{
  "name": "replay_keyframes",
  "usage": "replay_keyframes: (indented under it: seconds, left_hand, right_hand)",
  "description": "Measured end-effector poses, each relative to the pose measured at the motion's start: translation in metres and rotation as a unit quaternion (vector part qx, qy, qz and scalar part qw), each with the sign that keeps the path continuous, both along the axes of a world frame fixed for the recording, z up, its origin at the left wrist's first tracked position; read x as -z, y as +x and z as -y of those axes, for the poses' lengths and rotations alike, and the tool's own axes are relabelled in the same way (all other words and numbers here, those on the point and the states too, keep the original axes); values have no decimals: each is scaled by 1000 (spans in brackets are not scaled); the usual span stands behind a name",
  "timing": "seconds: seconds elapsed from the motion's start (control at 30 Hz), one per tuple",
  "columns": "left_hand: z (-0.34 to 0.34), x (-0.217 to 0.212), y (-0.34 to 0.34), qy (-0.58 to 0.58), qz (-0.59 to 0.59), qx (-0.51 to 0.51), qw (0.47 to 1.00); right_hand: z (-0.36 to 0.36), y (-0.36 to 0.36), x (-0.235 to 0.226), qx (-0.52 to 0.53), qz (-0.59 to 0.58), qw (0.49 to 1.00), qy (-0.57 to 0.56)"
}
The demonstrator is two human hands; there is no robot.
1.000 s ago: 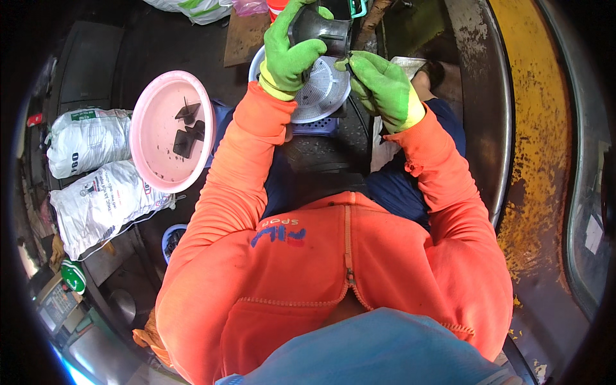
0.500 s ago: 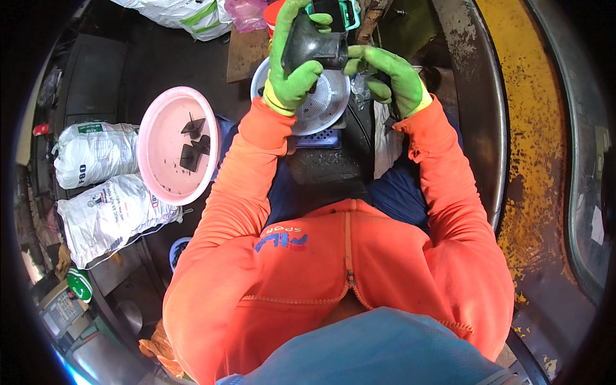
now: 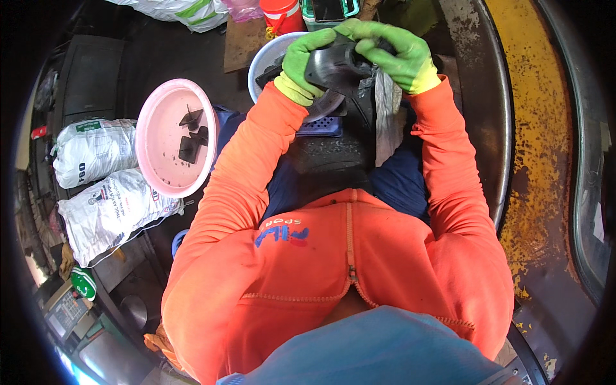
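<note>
Green-gloved fingers (image 3: pixel 321 40) of the left hand (image 3: pixel 301 64) curled tight around a dark round part (image 3: pixel 333 64), thumb side low, fingertips on its top edge. Fingers (image 3: pixel 378 54) of the right hand (image 3: pixel 394 54) bent over the same dark round part from the other side, pressed on its top and right edge. Both hands closed on it, holding it up together, close enough to almost touch each other. Part held above a pale bowl (image 3: pixel 269 54), near the top middle of the head view, in front of the chest. Exact shape of the part hard to tell, partly hidden by the gloves.

Orange sleeves (image 3: pixel 256 167) coming up from below to the hands. Grey sheet (image 3: pixel 387 115) hanging just under the right hand, over a dark lap. Bit of a blue basket (image 3: pixel 321 126) peeking out under the pale bowl.

To the left, a pink bowl (image 3: pixel 168 138) with a few small dark pieces (image 3: pixel 191 131) inside, well apart from the hands. Further left, two white sacks (image 3: pixel 96 186) lying side by side. Red container (image 3: pixel 282 16) and a green crate (image 3: pixel 330 11) up top, just behind the pale bowl. On the right, a curved yellow metal band (image 3: pixel 539 147) with worn, rusty paint.
</note>
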State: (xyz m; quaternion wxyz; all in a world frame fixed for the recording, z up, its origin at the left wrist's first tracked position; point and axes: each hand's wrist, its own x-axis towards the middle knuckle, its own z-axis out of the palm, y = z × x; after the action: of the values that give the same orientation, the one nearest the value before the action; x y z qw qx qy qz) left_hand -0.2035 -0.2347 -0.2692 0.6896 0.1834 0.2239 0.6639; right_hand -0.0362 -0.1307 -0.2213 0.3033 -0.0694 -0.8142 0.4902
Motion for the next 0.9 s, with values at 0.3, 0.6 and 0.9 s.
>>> replay_keyframes:
  seconds: [0.3, 0.6, 0.9]
  left_hand:
    - [-1, -2, -8, 6, 118, -7, 993]
    - [9, -21, -29, 101, 113, -49, 987]
    - [12, -30, -27, 155, 119, -21, 981]
  right_hand:
    - [-4, -2, -10, 190, 76, 949, -239]
    - [16, 0, -4, 67, 144, 987, 22]
    - [19, -15, 12, 94, 23, 976, 197]
